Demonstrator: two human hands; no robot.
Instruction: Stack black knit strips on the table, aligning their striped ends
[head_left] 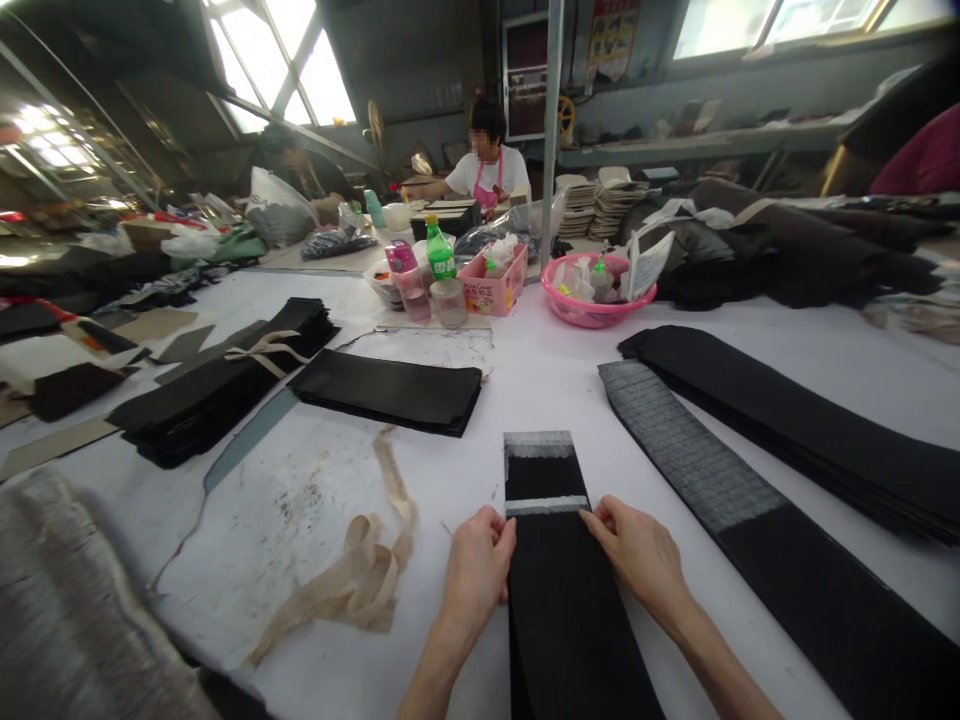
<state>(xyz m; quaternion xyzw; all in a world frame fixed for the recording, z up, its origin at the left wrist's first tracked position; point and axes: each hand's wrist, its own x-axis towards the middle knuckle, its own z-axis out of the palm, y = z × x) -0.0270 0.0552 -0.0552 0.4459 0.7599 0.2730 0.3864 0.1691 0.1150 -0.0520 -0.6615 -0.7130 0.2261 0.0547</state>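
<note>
A long black strip of sheet material [562, 610] lies in front of me, its far part showing a pale band at the end and a second narrow pale line across it. My left hand [478, 560] pinches the left edge of the strip just below that line. On the opposite edge, my right hand [637, 550] pinches the strip at about the same height. To the right lies a black strip with a grey, textured far end [690, 450]. Beyond it is a stack of black strips with rounded ends [772, 420].
A stack of black rectangular pieces [386, 385] and a tied black bundle [225, 385] lie left. A loose beige ribbon [367, 570] curls nearby. Farther back stand a green bottle [441, 250], a pink box [495, 282] and a pink basin [592, 312]. A person [491, 170] sits across the table.
</note>
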